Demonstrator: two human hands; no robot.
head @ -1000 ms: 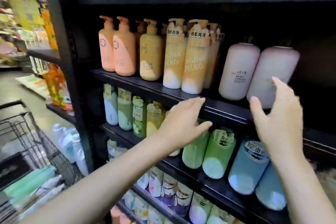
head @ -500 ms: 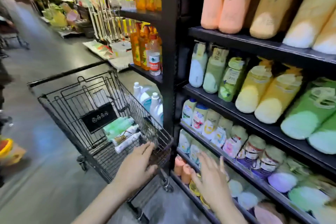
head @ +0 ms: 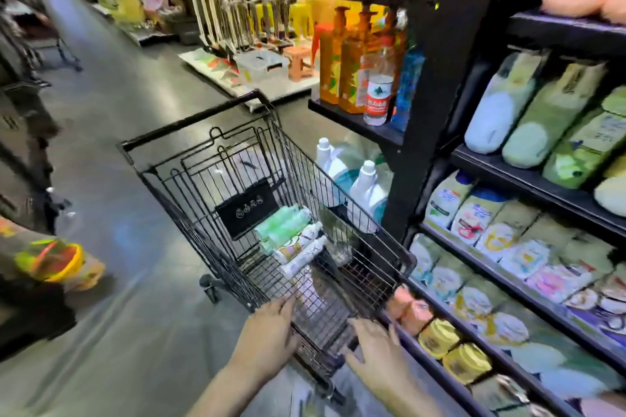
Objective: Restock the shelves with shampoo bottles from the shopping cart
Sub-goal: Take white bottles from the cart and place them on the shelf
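Hands empty: left hand [head: 271, 332] and right hand [head: 381, 354] spread loosely at the shopping cart [head: 403, 256] near rim, apparently touching it. Shampoo bottles [head: 293, 239] lie in the basket, well ahead. Shelves [head: 528, 176] alongside look largely stocked; these bottles remain to place.

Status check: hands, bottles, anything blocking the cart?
Left hand and right hand open at shopping cart near end, holding nothing. Shampoo bottles lie in the basket. Nothing blocking them.

Clear storage box [head: 261, 65], orange stool [head: 300, 59], water bottle [head: 377, 86], mops [head: 233, 10]
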